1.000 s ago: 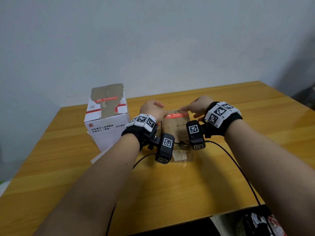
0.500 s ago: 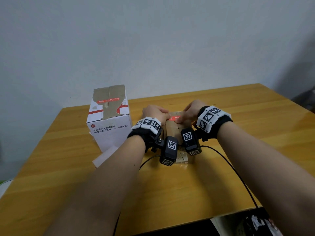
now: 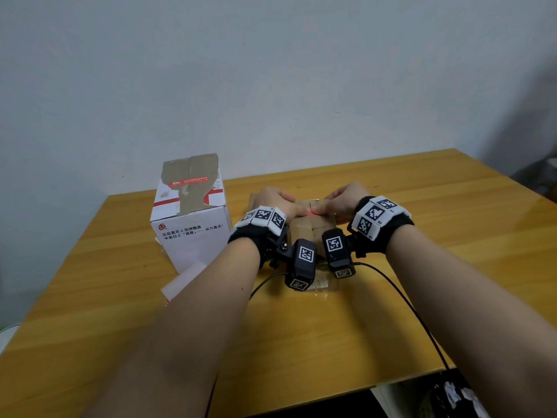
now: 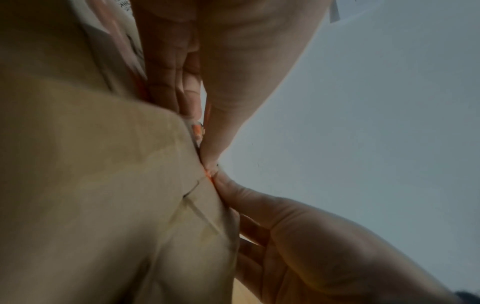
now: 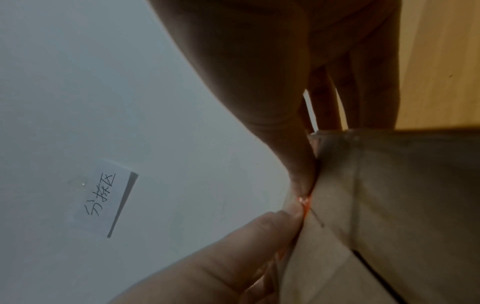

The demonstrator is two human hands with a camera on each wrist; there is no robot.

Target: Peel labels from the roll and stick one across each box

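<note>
A small brown cardboard box stands mid-table. A red label lies across its top. My left hand and right hand sit on the box, thumbs meeting on the label and pressing it down. The wrist views show the thumb tips touching at the red label on the box's top edge, with the other fingers lying fairly straight down its far side. To the left, a white box has another red label stuck on its torn top.
A pale strip of paper lies on the wooden table in front of the white box. Cables run from the wrist cameras off the table's front edge. A handwritten note is stuck on the wall behind.
Both hands held the label's ends apart above the brown box a second ago. They have come down and together, and the thumbs now meet on the label at the box's middle.
</note>
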